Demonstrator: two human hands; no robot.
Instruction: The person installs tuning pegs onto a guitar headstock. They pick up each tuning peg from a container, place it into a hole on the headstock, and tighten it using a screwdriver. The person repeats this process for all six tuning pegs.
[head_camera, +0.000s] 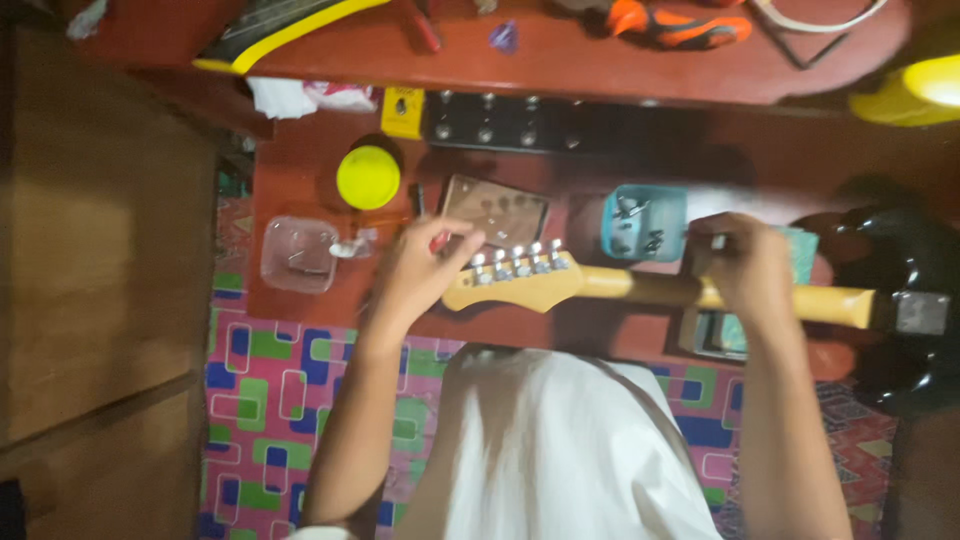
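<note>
While both hands work at the guitar, the scene reads:
Guitar neck (640, 287): lying across the red table (300, 180), headstock (515, 283) pointing left.
Left hand (425, 265): fingers closed on a red-handled tool at the tuning pegs (517, 256).
Right hand (745, 268): clenched around the neck.
Nearby: yellow lid (368, 177), teal tray (645, 223), clear box (299, 254).

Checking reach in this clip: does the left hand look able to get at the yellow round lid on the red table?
Probably yes. The left hand is at the guitar headstock, and the yellow round lid lies just beyond it on the red table, with only bare tabletop between them. Whether the hand holds something is blurred.
</note>
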